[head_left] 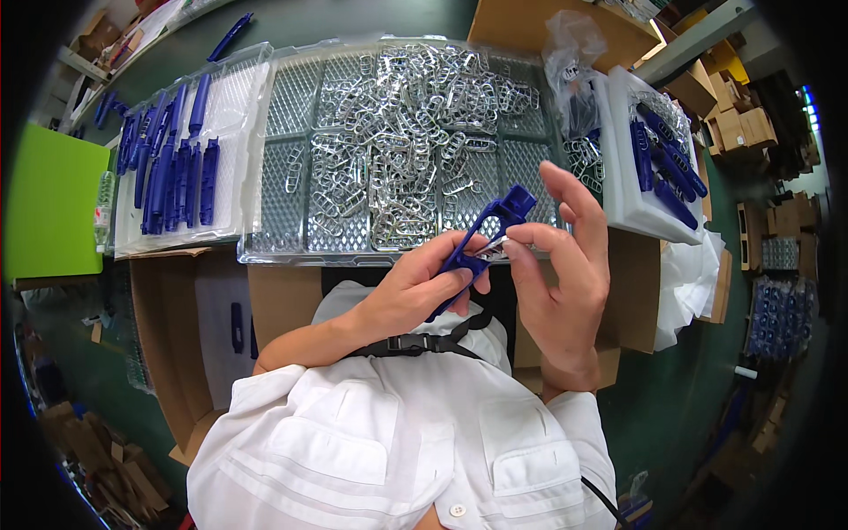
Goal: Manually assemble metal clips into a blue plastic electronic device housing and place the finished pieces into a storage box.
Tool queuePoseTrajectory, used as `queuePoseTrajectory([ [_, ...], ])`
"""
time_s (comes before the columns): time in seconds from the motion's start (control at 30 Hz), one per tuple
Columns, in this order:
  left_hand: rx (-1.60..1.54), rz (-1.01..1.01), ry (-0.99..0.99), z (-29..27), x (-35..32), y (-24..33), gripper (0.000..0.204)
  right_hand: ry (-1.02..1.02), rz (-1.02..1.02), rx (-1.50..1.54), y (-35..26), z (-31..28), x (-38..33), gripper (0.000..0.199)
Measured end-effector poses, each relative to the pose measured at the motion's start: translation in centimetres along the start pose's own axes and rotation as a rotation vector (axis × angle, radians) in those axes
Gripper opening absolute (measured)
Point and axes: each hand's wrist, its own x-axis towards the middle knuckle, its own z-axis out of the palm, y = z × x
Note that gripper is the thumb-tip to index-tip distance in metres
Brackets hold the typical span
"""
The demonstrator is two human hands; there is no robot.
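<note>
My left hand (424, 278) is closed round a blue plastic handle (510, 205), which it holds tilted over the near edge of the clear tray. With thumb and forefinger, my right hand (564, 274) pinches a small silvery metal piece (491, 251) against an opening in the handle's side. Its other fingers are raised and spread. The metal piece is partly covered by my fingertips, so its full shape cannot be made out. Beyond my hands, a heap of looped metal clips (402, 141) fills the middle of the tray.
The clear compartment tray (287, 97) spans the table. To its left, several blue handles (177, 181) lie on a white textured tray (240, 115); more lie in a white foam box (623, 177) at right. A cardboard box (163, 327) stands open at lower left.
</note>
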Motion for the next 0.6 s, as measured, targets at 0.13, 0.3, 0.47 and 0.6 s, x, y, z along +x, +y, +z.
queuePoseTrajectory([
  [0.13, 0.03, 0.005, -0.026, -0.3, 0.1, -0.2, 0.031, 0.011, 0.005, -0.024, 0.5, 1.1, -0.2, 0.012],
  [0.3, 0.015, 0.009, -0.026, -0.4, 0.2, -0.4, 0.029, -0.024, 0.013, -0.064, 0.7, 1.7, -0.4, 0.01],
  [0.47, 0.01, -0.004, -0.015, -0.4, 0.2, -0.7, 0.03, -0.035, 0.03, -0.101, 1.0, 2.0, -0.6, 0.01],
  [0.6, 0.034, -0.033, -0.005, -0.6, 0.2, -0.8, 0.031, -0.062, 0.027, -0.091, 1.6, 2.4, -0.6, 0.011],
])
